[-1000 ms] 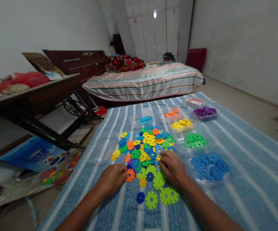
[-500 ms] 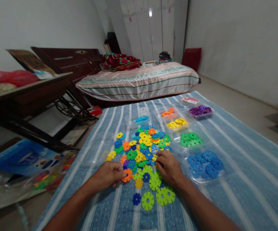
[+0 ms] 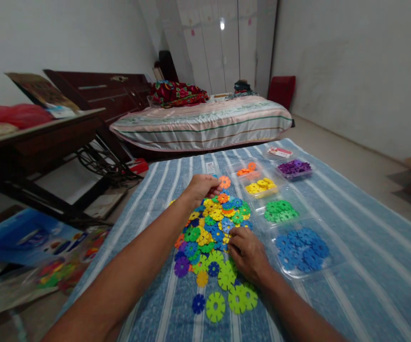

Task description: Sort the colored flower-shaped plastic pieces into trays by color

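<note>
My left hand [image 3: 205, 186] is pinched on an orange notched plastic disc [image 3: 224, 182], held above the far side of a mixed pile of discs [image 3: 210, 223]. At the pile's right edge rests my right hand [image 3: 248, 251], fingers curled down among the discs; whether it grips one is hidden. A purple disc [image 3: 181, 267] lies at the pile's near left. Closer to me are lime-green discs [image 3: 215, 307] and a dark blue disc [image 3: 198, 304]. My left forearm covers part of the pile's left side.
Clear boxes on the right hold blue discs [image 3: 303, 249], green discs [image 3: 281, 211], yellow discs [image 3: 261, 186], orange discs [image 3: 246, 169] and purple discs [image 3: 294, 168]. Everything stands on a striped blue cloth [image 3: 362, 266]. Beyond is a bed [image 3: 205, 121]; a wooden table [image 3: 41, 133] stands left.
My left hand has moved from the pile's near left to its far side, carrying the orange disc. A purple disc now shows where that disc was. My right hand stays nearly in place.
</note>
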A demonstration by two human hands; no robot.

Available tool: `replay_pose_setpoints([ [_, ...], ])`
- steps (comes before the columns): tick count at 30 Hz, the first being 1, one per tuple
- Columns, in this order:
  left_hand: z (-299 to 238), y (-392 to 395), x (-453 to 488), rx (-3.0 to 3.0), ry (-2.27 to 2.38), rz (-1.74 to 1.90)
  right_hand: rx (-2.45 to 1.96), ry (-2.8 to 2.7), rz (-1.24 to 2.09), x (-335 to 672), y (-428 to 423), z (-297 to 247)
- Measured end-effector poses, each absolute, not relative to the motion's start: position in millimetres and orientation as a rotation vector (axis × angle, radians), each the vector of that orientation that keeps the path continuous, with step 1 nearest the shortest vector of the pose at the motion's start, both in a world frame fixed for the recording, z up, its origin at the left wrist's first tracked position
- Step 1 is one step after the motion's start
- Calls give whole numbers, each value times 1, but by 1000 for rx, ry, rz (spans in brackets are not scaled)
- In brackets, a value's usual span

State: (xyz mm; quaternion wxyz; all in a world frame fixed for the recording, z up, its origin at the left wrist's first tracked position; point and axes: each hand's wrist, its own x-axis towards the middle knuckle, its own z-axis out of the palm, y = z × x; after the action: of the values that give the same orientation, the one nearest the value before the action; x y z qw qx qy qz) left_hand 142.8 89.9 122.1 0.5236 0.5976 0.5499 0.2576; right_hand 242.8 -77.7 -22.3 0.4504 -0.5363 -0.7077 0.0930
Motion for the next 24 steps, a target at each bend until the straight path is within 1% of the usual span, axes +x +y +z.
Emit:
replay_pose_setpoints([
  [3,136,108,178,1351,1320,729,-1329,-1741,219,242,-77,-23],
  [7,132,102,182,1498,1397,668,-1336,-1741,214,241,-76,-22],
  [13,98,67,108,1870,1436,348,-1342,-1763,227,244,-77,-22],
  [17,89,39,48,2121,1464,119,-1324,-1768,236,246,-78,-24],
  [20,88,13,16,2202,1490,-38,-1308,-1763,234,246,-79,-27],
  [24,83,-20,-4,2181,1636,-129,-1301,-1768,226,247,-80,-29],
])
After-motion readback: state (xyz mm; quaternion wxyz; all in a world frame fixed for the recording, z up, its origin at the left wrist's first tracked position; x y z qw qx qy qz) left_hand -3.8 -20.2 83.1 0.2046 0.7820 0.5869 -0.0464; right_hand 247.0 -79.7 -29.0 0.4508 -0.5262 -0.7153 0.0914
